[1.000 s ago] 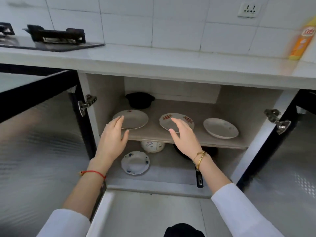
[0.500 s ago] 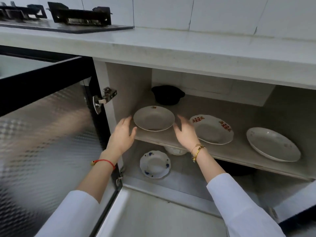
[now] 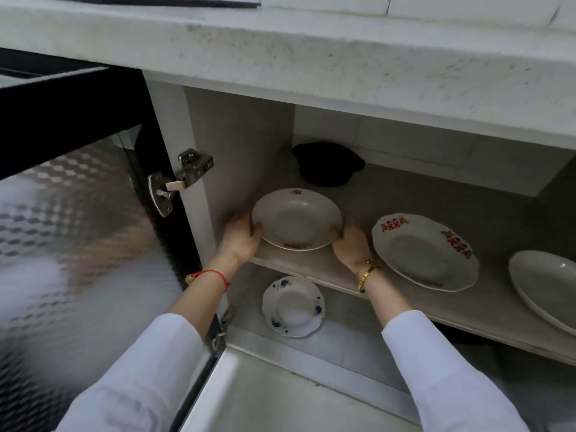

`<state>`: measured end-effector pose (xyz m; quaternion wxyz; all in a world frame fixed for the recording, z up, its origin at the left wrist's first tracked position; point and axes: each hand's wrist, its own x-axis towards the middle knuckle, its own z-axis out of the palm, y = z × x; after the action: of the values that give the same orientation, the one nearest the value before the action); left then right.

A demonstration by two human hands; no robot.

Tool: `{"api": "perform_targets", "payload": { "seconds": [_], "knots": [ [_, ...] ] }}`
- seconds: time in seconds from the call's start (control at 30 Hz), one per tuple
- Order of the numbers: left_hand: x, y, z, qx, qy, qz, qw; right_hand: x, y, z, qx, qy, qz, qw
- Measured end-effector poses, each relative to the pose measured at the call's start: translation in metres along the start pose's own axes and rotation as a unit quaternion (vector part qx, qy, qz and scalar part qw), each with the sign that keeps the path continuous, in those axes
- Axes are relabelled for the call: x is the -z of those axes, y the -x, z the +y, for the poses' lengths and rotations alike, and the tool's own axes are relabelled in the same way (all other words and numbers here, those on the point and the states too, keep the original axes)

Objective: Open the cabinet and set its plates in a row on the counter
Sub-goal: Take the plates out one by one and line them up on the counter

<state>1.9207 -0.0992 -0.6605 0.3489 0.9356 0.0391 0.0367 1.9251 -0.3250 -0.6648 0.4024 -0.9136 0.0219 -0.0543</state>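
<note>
I had both hands inside the open cabinet, on the upper shelf [image 3: 299,269]. My left hand [image 3: 240,238] curled round the left rim of the leftmost plate [image 3: 296,218], and my right hand [image 3: 349,241] curled round its right rim, so each grip pinched that plate from its own side. I could not tell whether the plate was resting on the shelf or lifted clear of it. Just beside it to the right lay a scalloped plate with red patterns [image 3: 424,251], and further right a plain white plate [image 3: 548,285] was cut off by the edge of view. A black pot [image 3: 327,163] sat behind the held plate, near the back wall. On the cabinet floor below lay a small plate with blue flowers [image 3: 293,307]. The door [image 3: 78,213] stood swung open on my left, its hinge [image 3: 179,179] showing. The bench [image 3: 311,48] ran overhead.
</note>
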Motion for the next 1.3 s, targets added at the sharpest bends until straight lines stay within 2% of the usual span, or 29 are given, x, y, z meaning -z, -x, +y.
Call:
{"api": "perform_targets", "payload": {
  "seconds": [0.43, 0.67, 0.97, 1.3],
  "knots": [
    [-0.008, -0.009, -0.003, 0.007, 0.074, 0.008, 0.997, -0.006, -0.007, 0.010, -0.017, -0.053, 0.000, 0.998],
    [0.001, 0.022, -0.005, -0.048, 0.123, 0.028, 0.991, 0.001, 0.022, 0.003, 0.014, -0.078, 0.028, 0.996],
    [0.021, 0.094, -0.005, -0.107, 0.173, 0.090, 0.975, 0.019, 0.100, -0.015, 0.062, -0.102, 0.070, 0.990],
    [0.035, 0.216, -0.008, -0.119, 0.216, 0.084, 0.966, 0.037, 0.226, -0.019, 0.048, -0.104, 0.069, 0.991]
  ]
}}
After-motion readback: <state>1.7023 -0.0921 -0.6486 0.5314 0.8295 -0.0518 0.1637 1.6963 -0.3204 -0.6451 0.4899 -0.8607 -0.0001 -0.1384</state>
